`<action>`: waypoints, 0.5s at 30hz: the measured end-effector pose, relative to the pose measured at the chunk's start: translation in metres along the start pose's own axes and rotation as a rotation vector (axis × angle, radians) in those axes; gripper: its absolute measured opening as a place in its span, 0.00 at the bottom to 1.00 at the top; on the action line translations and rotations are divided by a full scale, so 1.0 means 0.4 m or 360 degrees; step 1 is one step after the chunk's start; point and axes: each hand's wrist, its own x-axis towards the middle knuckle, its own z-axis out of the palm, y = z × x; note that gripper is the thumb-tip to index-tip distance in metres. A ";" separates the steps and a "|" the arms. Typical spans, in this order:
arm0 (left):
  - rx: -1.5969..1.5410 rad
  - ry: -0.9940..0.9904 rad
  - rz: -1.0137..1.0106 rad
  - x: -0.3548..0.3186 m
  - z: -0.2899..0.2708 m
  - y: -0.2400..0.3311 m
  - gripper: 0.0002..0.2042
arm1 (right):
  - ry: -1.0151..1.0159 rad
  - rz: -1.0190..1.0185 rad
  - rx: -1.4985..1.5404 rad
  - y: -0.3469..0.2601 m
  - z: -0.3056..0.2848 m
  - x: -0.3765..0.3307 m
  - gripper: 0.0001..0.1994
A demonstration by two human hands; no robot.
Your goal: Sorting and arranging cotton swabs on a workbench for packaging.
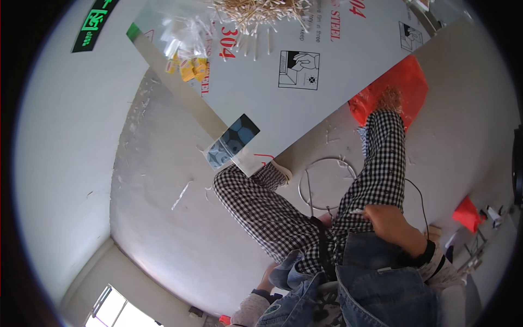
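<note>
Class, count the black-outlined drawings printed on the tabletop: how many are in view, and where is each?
2: one drawing near the middle of the tabletop, and a second drawing toward its far right. More may be hidden under the swabs.

**Right hand (385, 224) is leading, left hand (266, 278) is lying low!**

Here on the right, the right forearm (442, 272) is slanting in from the lower right, the right wrist (418, 245) is following the same line, and the back of the hand is showing. Its fingers (372, 211) are holding a bent, pinching shape, tips pointing left! Across the body, the left forearm (248, 308) is angling up from below; its hand is sitting mostly covered, its fingertips hiding from view.
</note>
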 end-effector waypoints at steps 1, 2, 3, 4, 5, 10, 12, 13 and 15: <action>-0.0131 -0.0127 0.0069 0.028 0.051 0.046 0.14 | -0.0001 0.0007 0.0011 0.000 0.015 -0.005 0.04; -0.0265 -0.0261 0.0141 0.023 0.075 0.057 0.14 | 0.0040 0.0021 0.0041 0.005 0.023 -0.008 0.04; -0.0401 -0.0392 0.0212 0.032 0.094 0.093 0.13 | 0.0081 0.0032 0.0070 0.004 0.026 -0.014 0.04; -0.0541 -0.0515 0.0289 0.044 0.114 0.136 0.13 | 0.0086 0.0035 0.0068 0.009 0.023 -0.021 0.04; -0.0675 -0.0639 0.0370 0.051 0.136 0.174 0.13 | 0.0083 0.0045 0.0087 0.014 0.020 -0.027 0.05; -0.1296 -0.1238 0.0762 0.031 0.301 0.398 0.12 | 0.0048 0.0089 0.0188 -0.017 0.001 -0.043 0.07; -0.1526 -0.1438 0.0930 0.020 0.335 0.502 0.12 | -0.0053 0.0089 0.0180 -0.040 -0.023 -0.062 0.07; -0.1627 -0.1592 0.1020 0.030 0.337 0.553 0.12 | -0.0008 0.0095 0.0185 -0.032 -0.038 -0.082 0.07; -0.1779 -0.1858 0.1221 0.052 0.276 0.619 0.12 | -0.0020 0.0157 0.0242 -0.037 -0.054 -0.103 0.07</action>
